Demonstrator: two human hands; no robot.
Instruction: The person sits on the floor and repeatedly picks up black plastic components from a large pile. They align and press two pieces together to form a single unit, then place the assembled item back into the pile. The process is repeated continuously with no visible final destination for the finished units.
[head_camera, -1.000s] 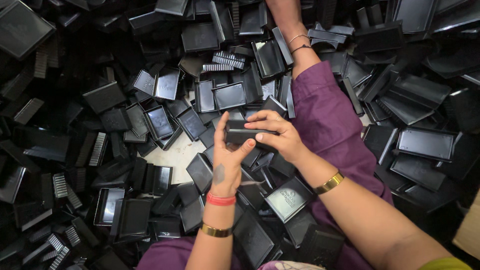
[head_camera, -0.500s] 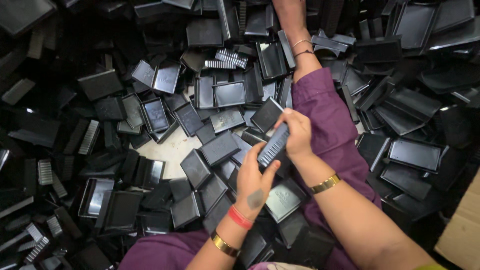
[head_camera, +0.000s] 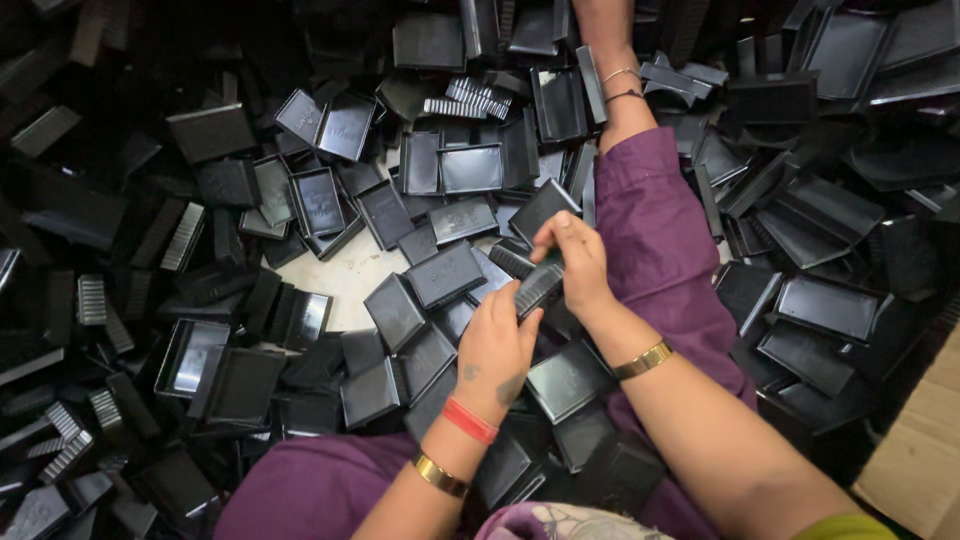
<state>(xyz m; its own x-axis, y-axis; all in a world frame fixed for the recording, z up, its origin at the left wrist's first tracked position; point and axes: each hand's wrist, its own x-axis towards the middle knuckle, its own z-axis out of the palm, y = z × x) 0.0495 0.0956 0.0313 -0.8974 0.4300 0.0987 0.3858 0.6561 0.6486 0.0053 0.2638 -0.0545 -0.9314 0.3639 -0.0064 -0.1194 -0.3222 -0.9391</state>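
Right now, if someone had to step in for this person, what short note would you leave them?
Left hand: fingers grip the lower end of a small black ribbed plastic piece.
Right hand: pinches the upper end of the same piece.
Around: loose black rectangular plastic trays and more ribbed pieces heaped on all sides, a bare patch of pale floor in the middle, purple-clad legs among them.
Done: cannot tell; no sorted stack in view.
Left: the heap lies unsorted.

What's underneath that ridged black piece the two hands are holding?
Under the ridged black piece, more black plastic trays lie heaped. The hands cover whatever lies directly below.
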